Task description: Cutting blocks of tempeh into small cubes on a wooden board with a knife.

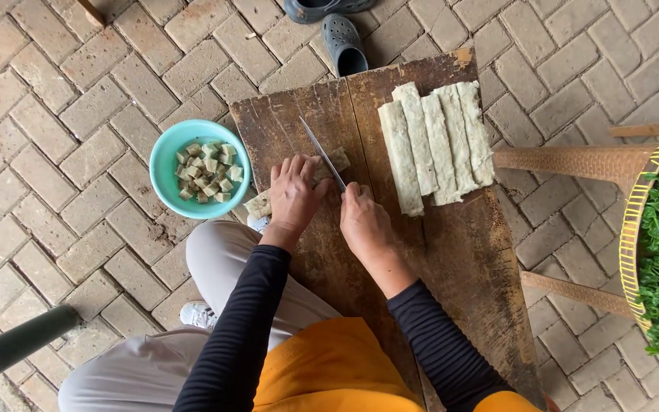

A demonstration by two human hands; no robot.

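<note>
The left hand (293, 194) lies palm down, fingers together and slightly curled, pressing on a pale strip (299, 187) that rests on the board (322, 259). The right hand (364, 221) is closed around the handle of a knife (322, 155); the handle itself is hidden inside the fist.

The knife's blade runs from the right hand up and to the left, its tip pointing away from the person toward the far left part of the board. It sits across the strip, just beside the left fingertips.

The strip's long axis runs roughly left to right, tilted a little: its left end lies lower, at the board's left edge, and its right end shows beyond the blade. The left hand covers its middle.

Five more long strips (436, 145) lie side by side on the far right of the board, each running away from the person, touching one another.

A teal bowl (163, 164) of small cut cubes (207, 172) sits on the brick floor (62, 137), just left of the board.
</note>
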